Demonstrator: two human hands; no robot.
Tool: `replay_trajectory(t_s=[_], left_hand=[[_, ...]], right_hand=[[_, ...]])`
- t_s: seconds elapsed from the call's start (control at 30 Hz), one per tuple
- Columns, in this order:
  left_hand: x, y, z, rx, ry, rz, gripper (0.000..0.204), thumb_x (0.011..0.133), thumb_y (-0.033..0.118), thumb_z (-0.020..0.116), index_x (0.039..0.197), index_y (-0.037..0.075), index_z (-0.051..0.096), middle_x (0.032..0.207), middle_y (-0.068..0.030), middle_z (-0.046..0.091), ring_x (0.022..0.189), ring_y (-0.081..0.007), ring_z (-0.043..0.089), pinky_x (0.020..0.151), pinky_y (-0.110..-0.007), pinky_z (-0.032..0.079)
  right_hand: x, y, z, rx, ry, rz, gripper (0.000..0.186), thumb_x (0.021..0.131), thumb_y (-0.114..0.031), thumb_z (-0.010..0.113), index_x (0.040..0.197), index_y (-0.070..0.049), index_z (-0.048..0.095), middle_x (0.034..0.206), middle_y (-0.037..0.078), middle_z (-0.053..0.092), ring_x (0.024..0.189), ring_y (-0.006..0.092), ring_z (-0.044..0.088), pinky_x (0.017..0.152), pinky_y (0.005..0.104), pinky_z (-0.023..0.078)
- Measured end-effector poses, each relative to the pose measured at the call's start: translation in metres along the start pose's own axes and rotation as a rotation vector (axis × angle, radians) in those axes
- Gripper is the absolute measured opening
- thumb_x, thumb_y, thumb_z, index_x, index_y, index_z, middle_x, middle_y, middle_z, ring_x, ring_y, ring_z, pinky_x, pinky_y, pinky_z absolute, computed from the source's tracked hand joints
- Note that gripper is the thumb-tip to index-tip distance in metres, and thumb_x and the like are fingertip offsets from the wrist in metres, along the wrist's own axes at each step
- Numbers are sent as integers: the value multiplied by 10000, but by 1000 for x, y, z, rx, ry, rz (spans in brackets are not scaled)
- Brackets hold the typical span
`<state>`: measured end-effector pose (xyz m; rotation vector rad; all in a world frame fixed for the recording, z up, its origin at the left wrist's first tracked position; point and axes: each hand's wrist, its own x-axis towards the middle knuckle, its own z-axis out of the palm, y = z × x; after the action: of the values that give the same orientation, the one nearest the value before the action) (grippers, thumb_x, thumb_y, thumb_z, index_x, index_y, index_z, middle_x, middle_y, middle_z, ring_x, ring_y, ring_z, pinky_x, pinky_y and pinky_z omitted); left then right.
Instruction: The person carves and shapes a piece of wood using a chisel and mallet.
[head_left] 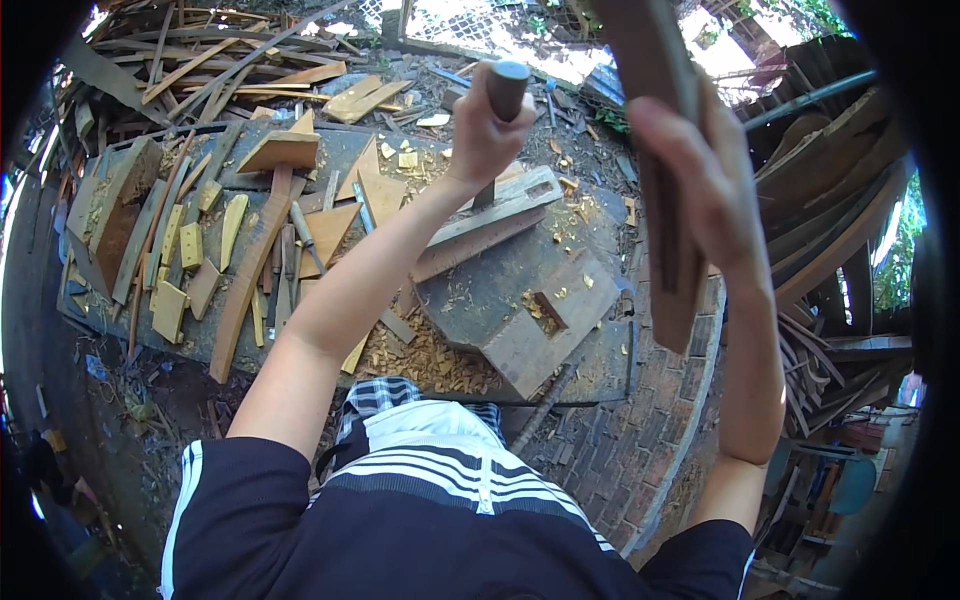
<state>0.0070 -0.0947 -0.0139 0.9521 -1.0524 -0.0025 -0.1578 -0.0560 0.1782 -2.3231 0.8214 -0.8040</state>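
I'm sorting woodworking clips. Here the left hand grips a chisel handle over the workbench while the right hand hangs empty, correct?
Not quite. In the head view the left hand does grip the chisel handle, but the right hand is not empty: it holds up a long wooden board.

1. Packages: none seen anywhere in the head view.
2. Labels: none seen.
3. Signs: none seen.
4. Screens: none seen.
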Motion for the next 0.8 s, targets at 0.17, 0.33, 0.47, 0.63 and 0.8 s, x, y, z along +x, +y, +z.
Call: replay_trajectory(t_s=[0.17,0.33,0.47,0.63,0.8], left_hand=[[-11,1,-2,-25,-63,-107,350,777,40,666,1081,54,494,770,-72,625,665,-163,622,612,-319,499],[-10,0,3,25,-67,-133,361,780,39,679,1093,44,500,796,-80,643,729,-147,650,629,-319,512],[-10,-2,-2,-93,-50,-125,335,762,15,642,1040,77,467,597,-86,534,499,-225,546,524,-309,454],[-4,-13,-9,-23,32,-187,272,799,40,656,1022,43,499,727,-67,600,612,-166,620,585,-317,501],[-2,-45,-20,-184,168,-389,218,813,44,658,967,50,503,699,-31,549,555,-139,529,525,-311,447]], right_hand=[[6,11,-12,-367,-277,137,656,830,-487,630,1183,58,535,923,194,653,822,254,640,753,364,496],[-13,-10,1,-52,-34,28,616,836,-416,659,1195,70,537,961,170,668,851,234,642,781,359,504],[-11,30,9,-464,-291,154,715,815,-475,661,1256,60,487,968,143,657,851,234,634,750,357,509],[-43,73,32,47,-48,286,673,842,-454,663,1239,60,489,1031,173,631,889,245,636,778,370,514],[-89,160,85,-164,-228,606,746,838,-496,653,1279,75,467,1124,293,638,1079,404,626,941,436,468]])
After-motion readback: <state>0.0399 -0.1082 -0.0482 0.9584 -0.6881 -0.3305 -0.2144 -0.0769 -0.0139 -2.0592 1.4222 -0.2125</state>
